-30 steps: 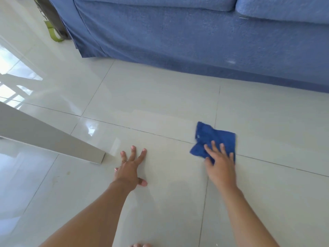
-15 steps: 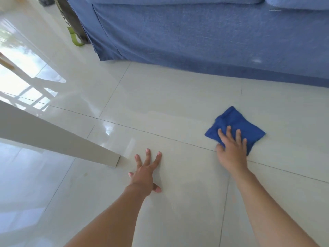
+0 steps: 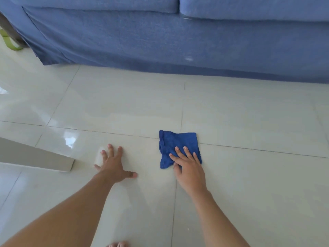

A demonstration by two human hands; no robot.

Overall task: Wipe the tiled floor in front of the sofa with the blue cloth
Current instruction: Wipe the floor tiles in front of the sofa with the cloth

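A small blue cloth [image 3: 175, 143] lies flat on the glossy pale tiled floor [image 3: 124, 104], across a grout line, about a tile's width in front of the blue sofa [image 3: 160, 41]. My right hand [image 3: 189, 166] presses down on the cloth's near right part with fingers spread, palm partly on the tile. My left hand [image 3: 114, 166] rests flat on the bare floor to the left of the cloth, fingers apart, holding nothing.
A white furniture leg or panel [image 3: 35, 157] slants in from the left and ends just left of my left hand. A green strap and dark object [image 3: 10, 41] sit by the sofa's left corner. Toes [image 3: 118, 244] show at the bottom edge.
My right hand has slid the cloth back left and nearer, after a push out to the right. The view has swung, and my left hand stays planted on the floor.
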